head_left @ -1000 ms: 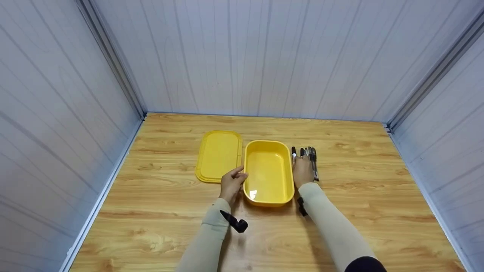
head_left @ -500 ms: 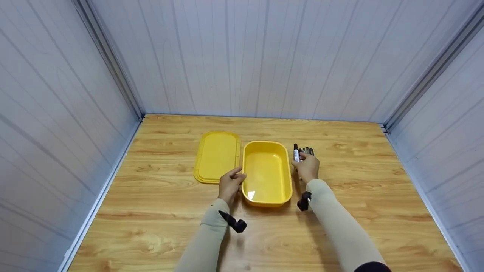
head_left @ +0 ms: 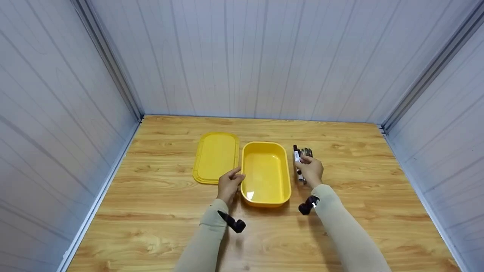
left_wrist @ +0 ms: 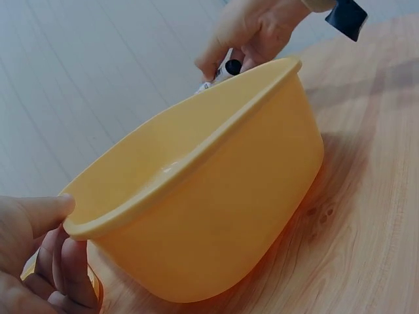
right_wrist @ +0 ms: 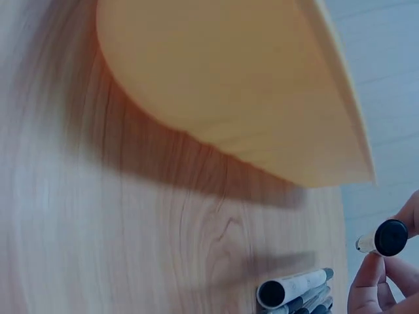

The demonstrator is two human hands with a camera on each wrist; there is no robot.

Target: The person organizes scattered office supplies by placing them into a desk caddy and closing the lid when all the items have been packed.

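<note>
The wood-grained table bears the yellow box, upright, with its flat lid just to its left. The left hand pinches the box's left rim, thumb over the edge, fingers curled outside. The right hand pinches a marker between thumb and fingers, beyond the box's right wall. Near it, a second marker and some pens lie in a row.

The held marker could swivel or drop, since only fingertips seem to steady it; carried too low, it could knock the rim (and the left hand's light hold might let the box slide). From the head view, the marker nearly merges with the row; the right wrist view shows it lifted clear, end-on.
</note>
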